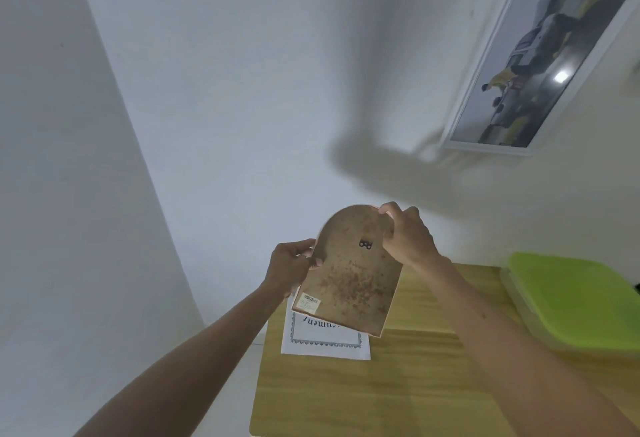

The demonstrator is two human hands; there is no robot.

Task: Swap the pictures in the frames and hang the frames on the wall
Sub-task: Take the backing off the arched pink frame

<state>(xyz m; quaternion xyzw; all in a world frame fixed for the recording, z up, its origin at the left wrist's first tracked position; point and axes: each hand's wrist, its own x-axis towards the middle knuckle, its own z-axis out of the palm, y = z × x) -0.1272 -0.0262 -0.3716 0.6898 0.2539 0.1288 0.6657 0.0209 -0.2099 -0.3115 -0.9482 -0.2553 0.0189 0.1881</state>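
I hold a small arch-topped frame (349, 280) up in front of the wall, its stained brown back board facing me, with a black hanger (365, 244) near the top and a barcode sticker at its lower left. My left hand (292, 268) grips its left edge. My right hand (405, 234) grips its upper right edge. Below it a white printed sheet (323, 341) with an ornate border lies on the wooden table (398, 384). A white-framed photo (540, 69) hangs on the wall at the upper right.
A green-lidded plastic box (571, 298) stands on the table's right side against the wall. The white wall fills the left and middle, with a corner running down the left side. The table's left edge lies below my left forearm.
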